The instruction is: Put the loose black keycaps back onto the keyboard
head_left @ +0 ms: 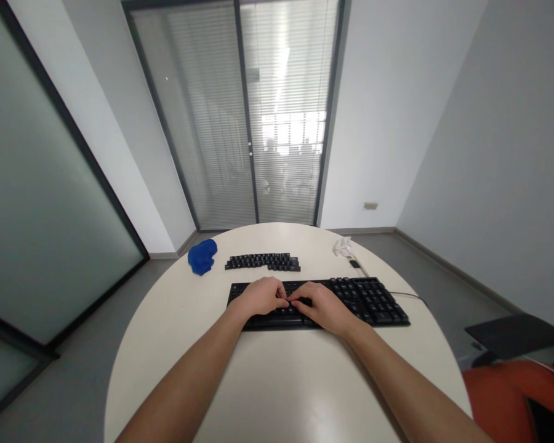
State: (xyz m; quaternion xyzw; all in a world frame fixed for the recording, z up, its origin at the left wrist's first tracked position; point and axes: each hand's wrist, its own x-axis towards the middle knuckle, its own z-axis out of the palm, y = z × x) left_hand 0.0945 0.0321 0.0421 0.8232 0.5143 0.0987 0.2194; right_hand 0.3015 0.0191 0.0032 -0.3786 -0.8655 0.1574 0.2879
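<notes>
A black computer keyboard [383, 304] lies on the round table, its number pad at the right. Over its left-middle part, my left hand [264, 296] and my right hand [321, 303] meet with thumbs and fingertips pinched almost together, low on the keys. Whatever is between the fingertips is too small and too covered to make out. My hands hide much of the keyboard's letter area. Behind the keyboard, loose black keycaps [261, 261] stand in close rows, with a stepped front edge.
A crumpled blue cloth [202, 256] lies at the table's far left. Toward the far right are a white crumpled item [343, 247] and a small black piece [353, 264]. A thin cable [409, 295] runs off the right edge. An orange-red chair [512, 400] stands beside the cream table [166, 363].
</notes>
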